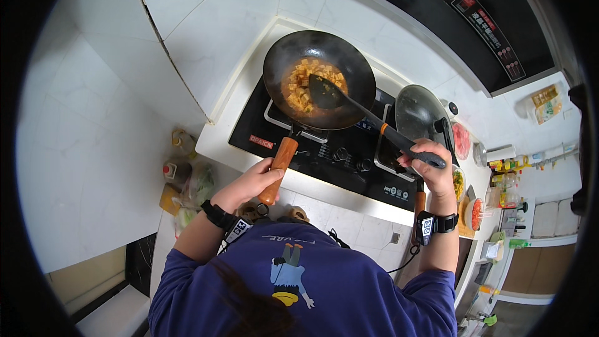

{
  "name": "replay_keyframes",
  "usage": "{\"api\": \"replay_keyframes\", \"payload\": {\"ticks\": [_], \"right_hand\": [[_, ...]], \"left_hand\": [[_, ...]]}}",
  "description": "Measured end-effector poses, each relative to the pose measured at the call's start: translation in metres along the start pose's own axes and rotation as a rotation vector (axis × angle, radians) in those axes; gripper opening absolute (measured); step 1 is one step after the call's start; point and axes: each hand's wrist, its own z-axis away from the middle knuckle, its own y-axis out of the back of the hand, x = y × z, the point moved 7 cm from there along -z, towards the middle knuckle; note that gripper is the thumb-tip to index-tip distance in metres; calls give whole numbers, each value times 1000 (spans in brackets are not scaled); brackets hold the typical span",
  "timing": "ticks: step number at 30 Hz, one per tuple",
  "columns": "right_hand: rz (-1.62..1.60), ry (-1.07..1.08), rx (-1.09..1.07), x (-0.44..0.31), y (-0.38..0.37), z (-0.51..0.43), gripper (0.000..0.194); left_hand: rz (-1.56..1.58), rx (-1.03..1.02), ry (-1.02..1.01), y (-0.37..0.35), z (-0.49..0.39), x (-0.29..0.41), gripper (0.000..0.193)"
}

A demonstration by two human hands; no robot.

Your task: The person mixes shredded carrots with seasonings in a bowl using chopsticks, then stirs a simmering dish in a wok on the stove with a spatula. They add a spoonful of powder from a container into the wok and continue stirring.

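My left hand (260, 180) grips the wooden handle (284, 161) of a dark wok (358, 68) on the left burner of the black gas stove (309, 152). Cubes of tofu (299, 77) in reddish-orange sauce lie in the wok, and some steam rises from it. In my right hand (430, 168) is the grey handle of a black spatula (327, 93) with an orange ring; its blade rests over the food, hiding part of it.
A glass lid (419, 112) leans over the right burner, where another pan's wooden handle (420, 201) sticks out. Bowls of chopped yellow-green food (458, 183) and red food (476, 214) stand at the right. Bottles (177, 171) and bagged vegetables (199, 185) are at the lower left.
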Motion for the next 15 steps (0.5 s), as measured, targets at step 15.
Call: {"api": "replay_keyframes", "payload": {"ticks": [15], "right_hand": [[-33,-40,25,5,6,-16,22]], "left_hand": [[22,17,-6,-3,2,2,31]]}}
